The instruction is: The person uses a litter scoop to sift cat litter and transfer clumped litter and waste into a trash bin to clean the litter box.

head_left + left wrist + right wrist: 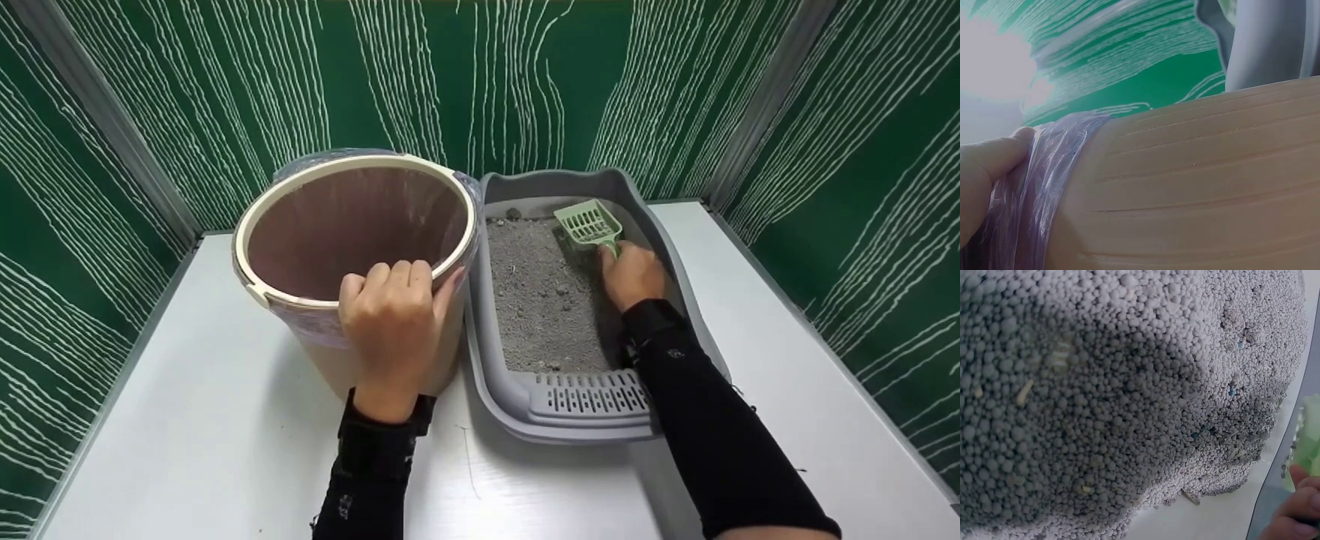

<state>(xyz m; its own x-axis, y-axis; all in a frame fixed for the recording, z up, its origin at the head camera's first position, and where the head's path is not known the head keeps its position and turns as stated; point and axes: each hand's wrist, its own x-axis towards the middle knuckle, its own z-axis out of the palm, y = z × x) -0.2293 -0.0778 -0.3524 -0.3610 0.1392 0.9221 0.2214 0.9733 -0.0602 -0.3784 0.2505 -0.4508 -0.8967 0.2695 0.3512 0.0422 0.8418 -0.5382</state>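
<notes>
My left hand (394, 322) grips the near rim of a beige waste bin (337, 364), fingers curled over the edge. Clear purplish plastic liner (1067, 152) is folded over that rim, with the thumb (1002, 157) against it in the left wrist view. To the right stands a grey litter box (491, 322) holding grey granular cat litter (536, 300). My right hand (634, 276) holds a light green slotted litter scoop (589, 223) by its handle, over the box's far right part. Grey bits show in the scoop. Only its edge appears in the right wrist view.
Bin and box stand side by side on a white table (210, 420). Green panels (517, 75) with white wavy lines enclose the back and sides, with grey posts at the corners. A dark clump (513, 214) lies on the litter's far left; the box's near end is slotted.
</notes>
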